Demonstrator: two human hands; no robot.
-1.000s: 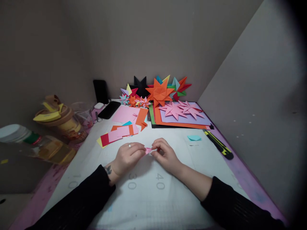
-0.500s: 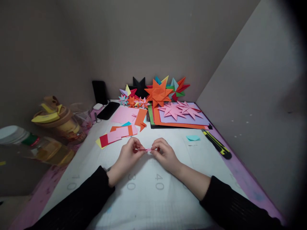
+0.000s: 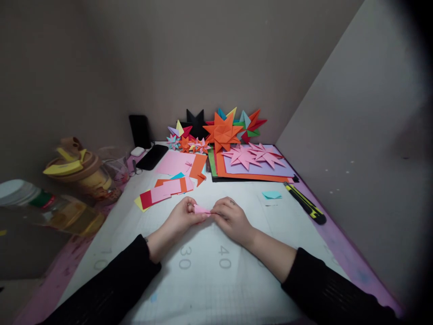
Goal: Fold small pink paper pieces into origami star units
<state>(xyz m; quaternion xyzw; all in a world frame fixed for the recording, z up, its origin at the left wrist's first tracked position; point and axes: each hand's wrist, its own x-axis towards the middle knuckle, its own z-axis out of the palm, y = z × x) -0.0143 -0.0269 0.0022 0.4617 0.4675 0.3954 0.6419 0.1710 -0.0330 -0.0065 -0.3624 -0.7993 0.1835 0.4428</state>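
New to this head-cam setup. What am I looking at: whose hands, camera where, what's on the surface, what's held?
No machine here: these are a person's own bare hands. The camera sits on their head, looking forward and down, so the sleeves enter from the bottom.

The left hand and right hand pinch a small pink paper between them, over a white sheet printed with numbers.

Beyond lie colored paper pieces and, at the back, folded stars, including a big orange star. On the right are a folded turquoise paper and a cutter; on the left, a bottle.
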